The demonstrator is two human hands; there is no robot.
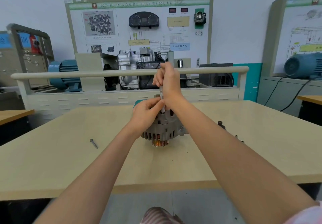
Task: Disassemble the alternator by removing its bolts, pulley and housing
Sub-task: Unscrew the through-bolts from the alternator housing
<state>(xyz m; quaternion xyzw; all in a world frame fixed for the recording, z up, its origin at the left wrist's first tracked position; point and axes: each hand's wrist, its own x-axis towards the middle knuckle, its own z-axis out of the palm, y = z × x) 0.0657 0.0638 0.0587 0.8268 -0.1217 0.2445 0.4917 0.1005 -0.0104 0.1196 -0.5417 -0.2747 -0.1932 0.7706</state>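
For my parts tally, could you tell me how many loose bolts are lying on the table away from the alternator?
1: a long bolt lies on the table, left of the alternator. The small parts right of it are too blurred to identify.

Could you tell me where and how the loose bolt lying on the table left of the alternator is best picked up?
Probably pinch the bolt across its shank from above: it lies flat on the table, apart from the alternator.
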